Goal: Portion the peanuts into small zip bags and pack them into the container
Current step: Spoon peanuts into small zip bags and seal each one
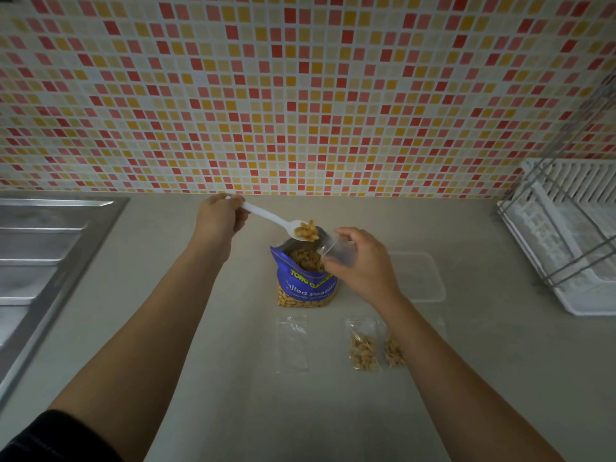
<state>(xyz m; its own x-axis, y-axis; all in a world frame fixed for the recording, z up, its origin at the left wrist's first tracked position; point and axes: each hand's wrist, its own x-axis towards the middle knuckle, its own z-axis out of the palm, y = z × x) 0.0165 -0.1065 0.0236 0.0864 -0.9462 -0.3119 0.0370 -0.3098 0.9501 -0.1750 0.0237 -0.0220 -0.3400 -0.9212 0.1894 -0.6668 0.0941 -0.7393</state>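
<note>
A blue bag of salted peanuts [305,285] stands open on the counter. My left hand [220,216] grips the handle of a white plastic spoon [266,216], whose bowl carries peanuts just above the bag's mouth. My right hand [358,261] holds a small clear zip bag [335,250] with its mouth toward the spoon. An empty zip bag [292,343] lies flat in front of the peanut bag. Two zip bags with peanuts [364,348] [394,351] lie to its right, one partly under my right forearm. A clear shallow container [421,278] rests on the counter behind my right hand.
A steel sink with drainboard [43,248] fills the left side. A white dish rack with wire frame [566,235] stands at the right. A mosaic-tiled wall [300,95] rises behind the beige counter [300,411].
</note>
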